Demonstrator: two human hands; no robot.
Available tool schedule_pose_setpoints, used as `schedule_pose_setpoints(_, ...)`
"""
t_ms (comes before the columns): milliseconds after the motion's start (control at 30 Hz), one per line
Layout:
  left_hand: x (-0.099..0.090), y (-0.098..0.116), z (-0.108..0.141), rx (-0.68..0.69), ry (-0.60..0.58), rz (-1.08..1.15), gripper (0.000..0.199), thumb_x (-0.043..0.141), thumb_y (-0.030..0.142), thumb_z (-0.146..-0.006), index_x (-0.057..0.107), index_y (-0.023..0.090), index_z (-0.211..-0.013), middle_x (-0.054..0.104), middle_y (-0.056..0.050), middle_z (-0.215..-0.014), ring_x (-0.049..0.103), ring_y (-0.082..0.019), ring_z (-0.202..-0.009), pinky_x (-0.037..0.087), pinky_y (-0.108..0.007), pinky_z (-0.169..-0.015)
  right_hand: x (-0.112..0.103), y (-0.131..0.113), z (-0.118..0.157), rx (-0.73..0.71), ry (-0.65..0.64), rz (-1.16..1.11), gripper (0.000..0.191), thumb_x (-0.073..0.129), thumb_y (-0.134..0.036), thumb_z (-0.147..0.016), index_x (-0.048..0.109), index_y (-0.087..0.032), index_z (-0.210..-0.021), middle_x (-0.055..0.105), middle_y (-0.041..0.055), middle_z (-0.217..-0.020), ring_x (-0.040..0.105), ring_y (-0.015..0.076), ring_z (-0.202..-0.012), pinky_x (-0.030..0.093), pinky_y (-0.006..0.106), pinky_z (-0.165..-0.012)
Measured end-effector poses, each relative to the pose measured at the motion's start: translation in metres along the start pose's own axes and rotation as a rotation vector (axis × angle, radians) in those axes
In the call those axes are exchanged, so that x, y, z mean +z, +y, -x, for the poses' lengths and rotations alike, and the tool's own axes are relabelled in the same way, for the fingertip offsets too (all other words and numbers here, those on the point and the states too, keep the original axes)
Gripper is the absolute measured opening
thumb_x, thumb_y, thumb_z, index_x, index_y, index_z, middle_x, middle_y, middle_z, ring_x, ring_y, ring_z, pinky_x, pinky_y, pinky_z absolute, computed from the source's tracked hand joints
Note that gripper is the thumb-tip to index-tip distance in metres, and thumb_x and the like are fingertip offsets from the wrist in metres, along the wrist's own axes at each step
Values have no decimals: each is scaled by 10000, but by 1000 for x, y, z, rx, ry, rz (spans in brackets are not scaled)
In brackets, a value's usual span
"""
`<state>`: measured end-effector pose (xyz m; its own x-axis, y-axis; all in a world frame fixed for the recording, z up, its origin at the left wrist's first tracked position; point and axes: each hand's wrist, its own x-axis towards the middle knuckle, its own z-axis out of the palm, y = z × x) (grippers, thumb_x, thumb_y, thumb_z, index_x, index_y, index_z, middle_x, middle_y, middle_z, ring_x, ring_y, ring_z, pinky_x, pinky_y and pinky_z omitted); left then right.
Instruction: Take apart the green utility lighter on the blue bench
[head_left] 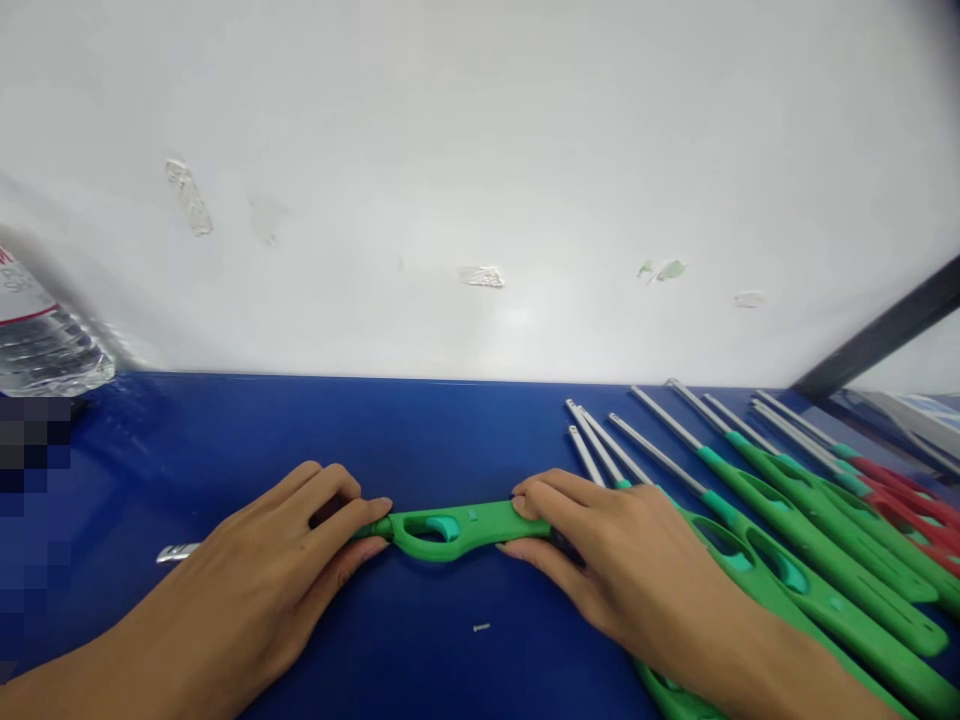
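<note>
A green lighter [480, 524] with a teal trigger lies level between my hands, just above or on the blue table. My left hand [300, 555] pinches its front end, where the metal tube begins; the tube's silver tip pokes out to the left of that hand. The handle's right end is gripped between the thumb and fingers of my right hand [600, 545]. A tiny screw [481, 627] rests on the table below the lighter.
Several green lighters [825, 520] with silver tubes lie side by side at the right, with red ones [900, 500] at the far right. A clear bottle [49, 345] is at the left edge. Behind the blue table [420, 430] rises a white wall [465, 180].
</note>
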<state>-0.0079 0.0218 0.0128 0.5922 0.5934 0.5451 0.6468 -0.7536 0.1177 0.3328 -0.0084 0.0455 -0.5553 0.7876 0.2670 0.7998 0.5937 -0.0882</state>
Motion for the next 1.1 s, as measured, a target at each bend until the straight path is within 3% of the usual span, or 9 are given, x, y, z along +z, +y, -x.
schedule_pose_setpoints(167,5,-8,5,-72,-43,23,301,508,507,-1280,735,383,-1435,738,37,-1233,792,-113,-1020,620,-204,-907,1,4,-2,33,50,-23,189,889,-309,-1099,704,-269,-1110,831,-36,-1027,850,254,-735,469,366,-563)
schedule_pose_setpoints(267,6,-11,8,-87,-63,39,286,537,483,-1260,726,406,-1460,746,37,-1262,797,-125,-1033,631,-206,-918,1,3,-3,53,50,-69,149,849,-362,-1133,733,-269,-1127,831,-34,-1026,837,264,-722,491,387,-569)
schedule_pose_setpoints(467,9,-11,18,-180,-90,39,381,550,614,-1205,788,368,-1374,795,-32,-1230,810,-253,-1094,694,-338,-962,1,-2,-1,56,7,-133,129,788,-401,-1180,787,-290,-1248,828,-30,-1107,873,267,-830,566,399,-629)
schedule_pose_setpoints(667,7,-9,18,-209,-84,63,425,547,663,-1193,795,338,-1308,800,-49,-1181,809,-267,-1099,703,-342,-964,0,-4,1,25,-16,-68,227,793,-455,-1175,820,-309,-1346,815,-11,-1137,858,246,-759,539,386,-558)
schedule_pose_setpoints(800,2,-9,15,-185,-90,101,349,575,595,-1201,770,331,-1318,806,-38,-1196,820,-244,-1071,702,-305,-930,-1,-6,2,18,-24,-61,217,780,-439,-1180,810,-314,-1355,811,-16,-1141,857,267,-737,504,406,-519)
schedule_pose_setpoints(933,-2,-8,10,-131,-81,147,187,561,461,-1240,693,360,-1325,781,33,-1226,817,-138,-1045,657,-181,-941,-2,-8,0,16,-42,-64,211,787,-434,-1175,806,-310,-1345,805,-26,-1109,849,277,-714,468,417,-509)
schedule_pose_setpoints(1100,-4,-9,4,-114,-73,164,143,534,433,-1263,640,346,-1303,751,58,-1158,787,-92,-960,609,-119,-895,-3,-10,-2,21,-53,-54,245,808,-433,-1159,799,-303,-1366,814,-27,-1130,853,294,-735,431,430,-510)
